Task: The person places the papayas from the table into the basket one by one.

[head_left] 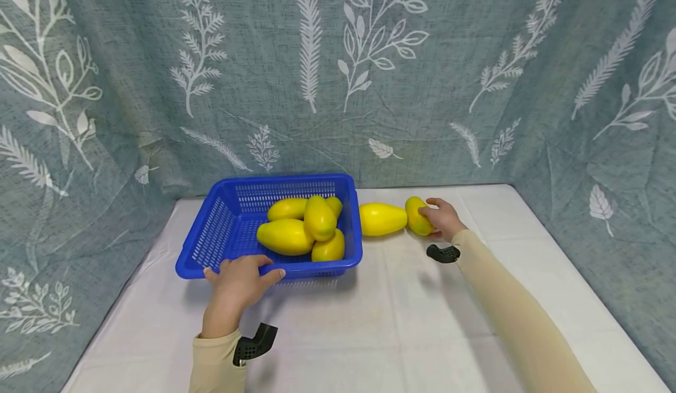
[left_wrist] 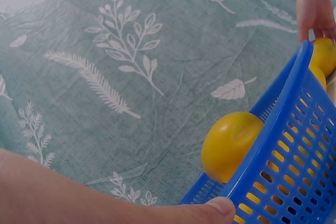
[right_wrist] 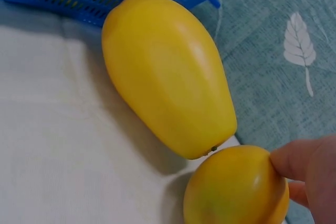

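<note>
A blue plastic basket (head_left: 222,229) with slotted walls stands on the left half of the table. My left hand (head_left: 240,281) grips its near rim, the thumb (left_wrist: 220,205) lying on the rim in the left wrist view. Inside, several yellow fruits are heaped toward the right, with one mango (head_left: 319,218) on top. Right of the basket lies a large yellow papaya (right_wrist: 168,72), its wide end by the basket wall. Against its narrow end is a smaller yellow mango (right_wrist: 236,187) with a greenish patch. My right hand (head_left: 446,218) holds this mango from its right side; some fingers are hidden.
White cloth covers the table (head_left: 369,322). Behind and at both sides hangs a grey-green curtain (head_left: 327,135) with white leaf prints. Black camera mounts (head_left: 256,343) sit at both wrists.
</note>
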{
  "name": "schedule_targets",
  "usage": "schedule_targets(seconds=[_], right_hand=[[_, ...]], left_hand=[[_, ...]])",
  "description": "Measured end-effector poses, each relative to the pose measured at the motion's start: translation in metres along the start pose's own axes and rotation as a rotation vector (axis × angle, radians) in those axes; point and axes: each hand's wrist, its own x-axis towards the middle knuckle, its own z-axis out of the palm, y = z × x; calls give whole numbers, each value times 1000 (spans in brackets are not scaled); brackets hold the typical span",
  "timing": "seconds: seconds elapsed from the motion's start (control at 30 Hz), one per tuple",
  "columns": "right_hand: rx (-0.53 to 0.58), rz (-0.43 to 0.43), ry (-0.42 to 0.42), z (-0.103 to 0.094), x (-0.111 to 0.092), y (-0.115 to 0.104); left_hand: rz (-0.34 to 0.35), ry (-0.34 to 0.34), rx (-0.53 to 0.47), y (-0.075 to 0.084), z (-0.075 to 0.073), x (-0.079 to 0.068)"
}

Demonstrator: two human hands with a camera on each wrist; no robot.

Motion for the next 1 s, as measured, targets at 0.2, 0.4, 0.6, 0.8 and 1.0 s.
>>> schedule_targets(seconds=[0.2, 0.4, 0.6, 0.8, 1.0], right_hand=[[61, 16, 19, -2, -4, 0], [89, -18, 53, -11, -11, -13], [101, -107, 66, -12, -21, -49], [112, -203, 12, 9, -35, -95], [65, -256, -58, 39, -50, -123]], left_hand=[[1, -2, -4, 0, 2, 0], [-3, -1, -7, 0, 0, 1], [-6, -5, 3, -1, -2, 1], [-16, -16, 2, -1, -3, 1], [-11, -16, 0, 0, -1, 1]])
